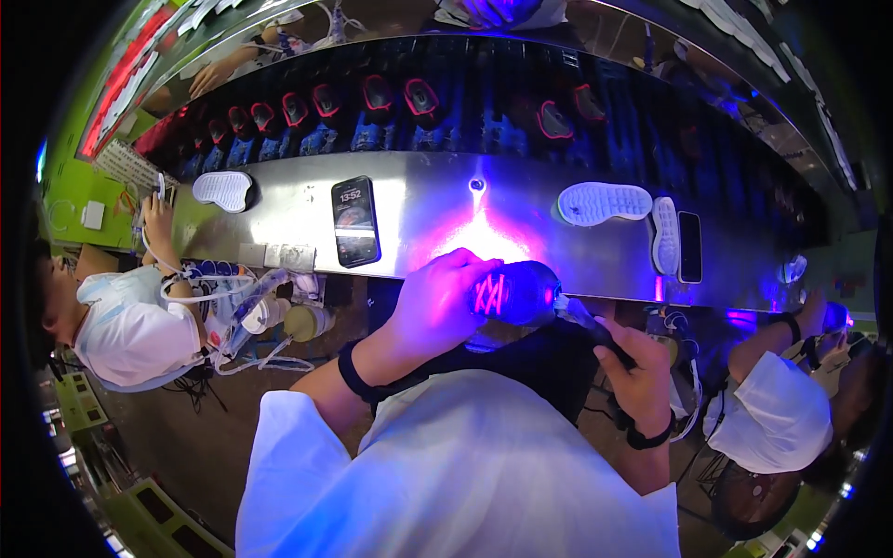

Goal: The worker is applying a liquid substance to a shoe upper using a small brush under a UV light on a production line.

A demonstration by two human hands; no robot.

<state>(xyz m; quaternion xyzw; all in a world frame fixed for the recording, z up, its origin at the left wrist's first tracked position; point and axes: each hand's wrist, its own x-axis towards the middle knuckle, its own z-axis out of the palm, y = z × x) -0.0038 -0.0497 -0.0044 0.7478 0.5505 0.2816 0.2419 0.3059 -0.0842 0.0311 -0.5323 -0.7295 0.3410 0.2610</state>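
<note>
My left hand [430,305] is closed around a dark shoe upper [528,290] with glowing pink laces, holding it just off the near edge of the metal bench. In my right hand [640,370], pinched between thumb and fingers, is a dark-handled brush [581,316]. Its pale tip meets the end of the shoe upper away from my left hand; whether it presses there or only hovers is hard to tell. A small lamp [477,184] beyond the shoe throws violet light over both.
On the metal bench [288,186] lie white soles [605,204] [665,237] [221,191] and two phones [355,221] [689,246]. Several dark shoe uppers [377,96] stand in a row behind. People in white shirts sit at left [135,325] and right [777,409], near hoses and containers [302,323].
</note>
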